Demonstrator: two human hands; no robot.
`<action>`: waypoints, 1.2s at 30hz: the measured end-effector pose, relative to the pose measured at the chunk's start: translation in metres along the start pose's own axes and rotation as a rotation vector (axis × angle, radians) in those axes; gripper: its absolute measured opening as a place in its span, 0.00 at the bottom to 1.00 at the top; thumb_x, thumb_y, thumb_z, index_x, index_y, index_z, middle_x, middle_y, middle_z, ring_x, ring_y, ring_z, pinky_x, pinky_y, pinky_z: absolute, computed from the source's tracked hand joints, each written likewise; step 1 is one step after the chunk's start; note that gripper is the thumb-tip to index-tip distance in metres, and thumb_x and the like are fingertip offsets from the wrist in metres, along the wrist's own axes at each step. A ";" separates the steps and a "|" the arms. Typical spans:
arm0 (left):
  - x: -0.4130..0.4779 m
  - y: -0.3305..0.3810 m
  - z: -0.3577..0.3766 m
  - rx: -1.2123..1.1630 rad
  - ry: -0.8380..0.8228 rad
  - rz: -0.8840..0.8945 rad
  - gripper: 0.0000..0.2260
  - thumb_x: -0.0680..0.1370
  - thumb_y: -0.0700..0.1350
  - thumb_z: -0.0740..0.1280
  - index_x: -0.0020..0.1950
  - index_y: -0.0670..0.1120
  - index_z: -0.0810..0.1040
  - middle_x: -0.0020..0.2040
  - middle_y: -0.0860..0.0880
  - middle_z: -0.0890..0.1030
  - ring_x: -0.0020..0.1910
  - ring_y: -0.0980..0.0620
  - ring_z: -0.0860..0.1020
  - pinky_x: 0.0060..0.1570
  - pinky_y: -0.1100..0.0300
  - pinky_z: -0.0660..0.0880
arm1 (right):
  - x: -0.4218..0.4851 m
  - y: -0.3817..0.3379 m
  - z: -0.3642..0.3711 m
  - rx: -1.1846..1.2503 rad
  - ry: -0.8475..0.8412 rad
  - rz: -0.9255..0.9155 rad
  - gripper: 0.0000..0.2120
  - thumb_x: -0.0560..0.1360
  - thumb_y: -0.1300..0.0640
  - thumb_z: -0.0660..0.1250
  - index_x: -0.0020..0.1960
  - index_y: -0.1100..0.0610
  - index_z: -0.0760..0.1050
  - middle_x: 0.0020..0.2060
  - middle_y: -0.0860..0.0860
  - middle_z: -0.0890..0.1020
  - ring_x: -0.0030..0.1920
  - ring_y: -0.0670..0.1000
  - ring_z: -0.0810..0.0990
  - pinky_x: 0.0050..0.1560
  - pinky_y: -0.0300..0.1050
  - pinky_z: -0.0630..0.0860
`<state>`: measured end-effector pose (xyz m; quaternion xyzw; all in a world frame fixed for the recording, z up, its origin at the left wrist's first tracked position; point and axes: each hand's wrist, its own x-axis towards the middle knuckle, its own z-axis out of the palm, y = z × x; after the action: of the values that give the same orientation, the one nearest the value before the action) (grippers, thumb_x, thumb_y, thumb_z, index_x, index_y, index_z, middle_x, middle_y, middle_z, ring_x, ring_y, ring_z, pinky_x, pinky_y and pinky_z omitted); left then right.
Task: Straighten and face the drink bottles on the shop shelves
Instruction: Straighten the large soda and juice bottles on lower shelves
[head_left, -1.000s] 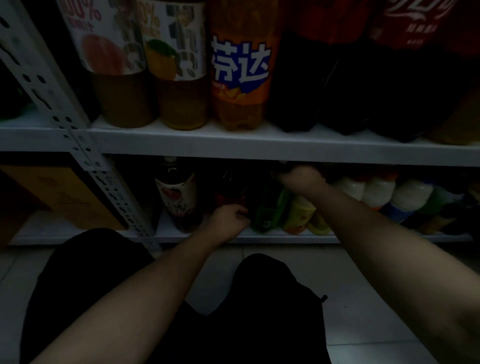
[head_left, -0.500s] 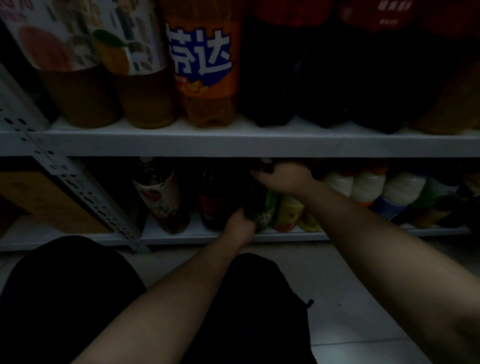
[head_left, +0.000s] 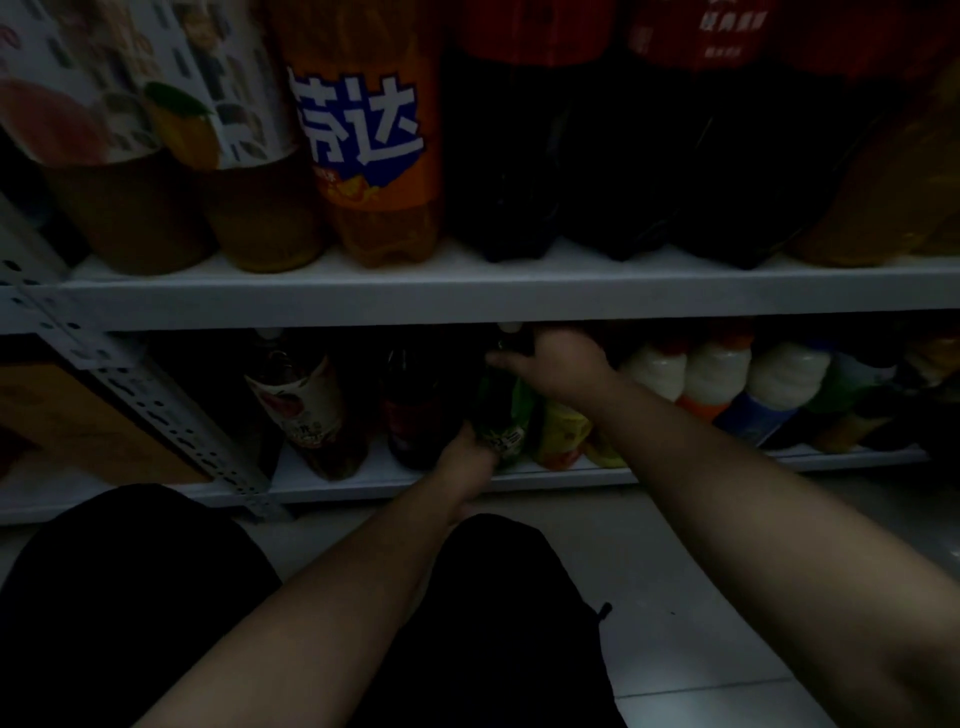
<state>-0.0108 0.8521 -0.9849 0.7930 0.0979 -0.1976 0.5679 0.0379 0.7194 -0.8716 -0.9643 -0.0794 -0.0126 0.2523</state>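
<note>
Right hand (head_left: 558, 366): curled over the neck and shoulder of the green-labelled bottle (head_left: 506, 415), fingers wrapped just below its cap; left hand (head_left: 467, 449): closed round the same bottle low down, near its base, as far as the dim light shows; neither hand spread. Bottle: between my two hands, long axis roughly upright, base on the lower shelf (head_left: 322, 491); dark red-labelled bottle (head_left: 415, 415) just beside it on my left-hand side, yellow-labelled bottle (head_left: 563, 434) touching or nearly so on my right. Judgement: label-facing twist comes from the lower hand; upper hand steadies the top.
</note>
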 end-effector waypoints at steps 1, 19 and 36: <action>-0.002 0.002 -0.003 0.052 -0.007 -0.004 0.25 0.76 0.41 0.67 0.73 0.43 0.65 0.70 0.43 0.71 0.66 0.42 0.71 0.67 0.49 0.67 | -0.009 0.005 -0.004 0.036 0.061 -0.018 0.23 0.73 0.43 0.67 0.62 0.55 0.74 0.55 0.56 0.80 0.54 0.56 0.77 0.48 0.44 0.73; -0.006 0.086 -0.018 0.262 0.010 0.099 0.14 0.77 0.46 0.67 0.62 0.46 0.79 0.51 0.51 0.79 0.43 0.61 0.76 0.36 0.76 0.70 | 0.004 0.085 -0.040 -0.199 -0.181 -0.111 0.17 0.80 0.54 0.59 0.68 0.55 0.69 0.61 0.59 0.75 0.59 0.59 0.73 0.55 0.44 0.67; -0.014 0.086 0.003 0.368 0.185 0.115 0.11 0.76 0.45 0.68 0.58 0.47 0.81 0.52 0.48 0.81 0.47 0.57 0.76 0.47 0.67 0.68 | 0.000 0.078 -0.034 -0.076 -0.102 -0.062 0.17 0.81 0.55 0.57 0.67 0.60 0.68 0.65 0.60 0.72 0.66 0.57 0.68 0.67 0.45 0.59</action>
<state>0.0083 0.8213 -0.9052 0.9024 0.0666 -0.1056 0.4125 0.0505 0.6358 -0.8800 -0.9696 -0.1215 0.0257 0.2108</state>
